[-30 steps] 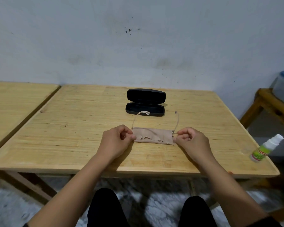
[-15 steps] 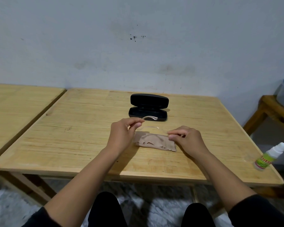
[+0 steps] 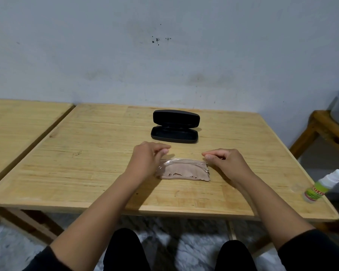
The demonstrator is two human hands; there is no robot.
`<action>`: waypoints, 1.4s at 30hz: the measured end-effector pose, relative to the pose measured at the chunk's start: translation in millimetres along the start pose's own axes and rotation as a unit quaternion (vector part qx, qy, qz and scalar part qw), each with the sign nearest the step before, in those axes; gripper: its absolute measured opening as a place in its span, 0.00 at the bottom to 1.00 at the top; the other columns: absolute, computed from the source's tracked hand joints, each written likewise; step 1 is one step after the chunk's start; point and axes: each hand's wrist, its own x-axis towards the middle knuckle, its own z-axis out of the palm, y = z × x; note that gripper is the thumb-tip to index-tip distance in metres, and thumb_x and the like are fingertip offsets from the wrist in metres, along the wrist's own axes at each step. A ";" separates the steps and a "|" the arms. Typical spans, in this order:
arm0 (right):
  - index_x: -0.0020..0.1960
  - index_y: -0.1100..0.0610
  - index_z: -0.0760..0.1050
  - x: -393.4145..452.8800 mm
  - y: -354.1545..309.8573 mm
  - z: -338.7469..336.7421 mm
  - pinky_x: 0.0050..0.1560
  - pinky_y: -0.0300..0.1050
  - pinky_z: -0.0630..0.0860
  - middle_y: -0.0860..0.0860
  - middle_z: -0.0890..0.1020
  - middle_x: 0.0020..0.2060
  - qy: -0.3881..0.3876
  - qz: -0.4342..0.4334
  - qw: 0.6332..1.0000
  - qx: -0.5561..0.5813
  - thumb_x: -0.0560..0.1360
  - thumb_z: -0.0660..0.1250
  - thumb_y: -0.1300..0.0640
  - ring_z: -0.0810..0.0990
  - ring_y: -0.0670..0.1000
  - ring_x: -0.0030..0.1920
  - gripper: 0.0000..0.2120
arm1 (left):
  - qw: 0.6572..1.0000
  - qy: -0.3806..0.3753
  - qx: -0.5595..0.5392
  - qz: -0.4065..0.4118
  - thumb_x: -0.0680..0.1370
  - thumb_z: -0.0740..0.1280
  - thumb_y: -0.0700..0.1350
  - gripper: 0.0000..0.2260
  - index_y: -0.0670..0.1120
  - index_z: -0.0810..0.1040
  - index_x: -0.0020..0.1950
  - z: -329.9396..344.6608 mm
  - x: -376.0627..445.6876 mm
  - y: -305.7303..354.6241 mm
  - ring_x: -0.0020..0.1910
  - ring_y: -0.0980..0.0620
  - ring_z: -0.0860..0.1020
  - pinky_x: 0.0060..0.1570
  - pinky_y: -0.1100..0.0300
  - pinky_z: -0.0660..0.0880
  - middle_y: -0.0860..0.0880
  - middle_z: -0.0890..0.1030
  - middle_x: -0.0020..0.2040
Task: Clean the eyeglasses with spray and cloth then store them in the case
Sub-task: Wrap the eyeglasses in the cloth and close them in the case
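Head view: wooden table against a scuffed grey wall.

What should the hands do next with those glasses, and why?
Probably lift the glasses into the case: they lie folded on the cloth, the case stands open just behind, and both hands, left and right, hover at their ends.

clear eyeglasses barely discernible over the cloth.
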 end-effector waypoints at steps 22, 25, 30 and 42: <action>0.47 0.51 0.82 -19.6 -10.4 8.3 0.36 0.34 0.74 0.50 0.82 0.38 -0.003 0.053 0.997 -0.047 0.68 0.75 0.58 0.80 0.47 0.38 0.09 | 0.987 0.030 -0.061 -0.143 0.74 0.69 0.46 0.05 0.49 0.84 0.47 -0.5 -27.3 -8.5 0.38 0.63 0.74 0.36 0.76 0.64 0.54 0.81 0.39; 0.46 0.52 0.82 -17.6 -10.6 11.9 0.30 0.29 0.72 0.49 0.81 0.36 0.019 0.052 0.997 -0.052 0.68 0.74 0.59 0.78 0.45 0.34 0.08 | 0.984 0.047 -0.085 -0.150 0.74 0.69 0.44 0.05 0.48 0.84 0.47 2.4 -27.2 -9.1 0.41 0.60 0.77 0.37 0.77 0.65 0.52 0.83 0.42; 0.46 0.56 0.83 -7.6 -17.4 16.3 0.38 0.38 0.81 0.56 0.83 0.41 0.056 0.064 0.996 0.035 0.67 0.75 0.63 0.82 0.50 0.39 0.08 | 0.975 0.097 -0.132 -0.148 0.74 0.70 0.43 0.05 0.47 0.84 0.47 -0.9 -15.0 -6.7 0.42 0.60 0.78 0.38 0.78 0.68 0.52 0.83 0.42; 0.50 0.54 0.82 67.3 -43.9 32.5 0.36 0.33 0.71 0.44 0.80 0.36 0.159 0.033 0.986 0.045 0.69 0.73 0.59 0.77 0.41 0.36 0.10 | 0.948 0.173 -0.219 -0.156 0.72 0.72 0.43 0.03 0.48 0.84 0.45 -6.1 69.2 -11.2 0.40 0.55 0.82 0.45 0.69 0.74 0.52 0.84 0.37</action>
